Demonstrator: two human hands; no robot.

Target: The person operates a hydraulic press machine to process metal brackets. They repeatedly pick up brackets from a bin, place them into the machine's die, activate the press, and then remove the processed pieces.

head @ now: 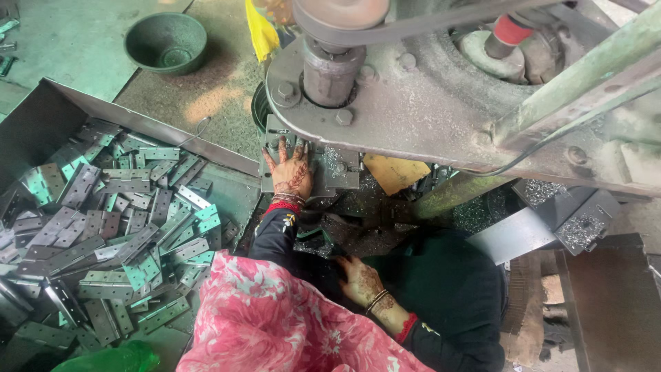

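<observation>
— Where is the left hand (pixel 292 173)?

— Up at the machine (pixel 413 110), just under its heavy grey arm. It lies flat on a small metal plate (pixel 275 138) at the work area, fingers (pixel 281 149) spread and released, gripping nothing. Bangles and a red cuff show at the wrist.

— Is the plate a hinge?

— I cannot tell; the hand covers most of it, and it sits tight against the clamp block (pixel 342 167) beside it.

— And the right hand (pixel 359 279)?

— Lower down, near the lap, resting on dark cloth (pixel 441 289). Its fingers are loosely curled; whether they hold anything I cannot tell, since the palm is turned away.

— What lies around?

— To the left, a metal tray (pixel 138 117) holds a big heap of grey hinges (pixel 117 234), some with green film on them. It is well apart from both hands. A pink flowered cloth (pixel 275 324) spreads across the bottom, its edge close to the heap.

— Anything else?

— A green bowl (pixel 166 41) stands on the floor beyond the tray. Metal shavings (pixel 482 210) glitter beneath the machine, near a yellowish card (pixel 394 172). A belt runs over a pulley (pixel 341 12) at the top.
</observation>
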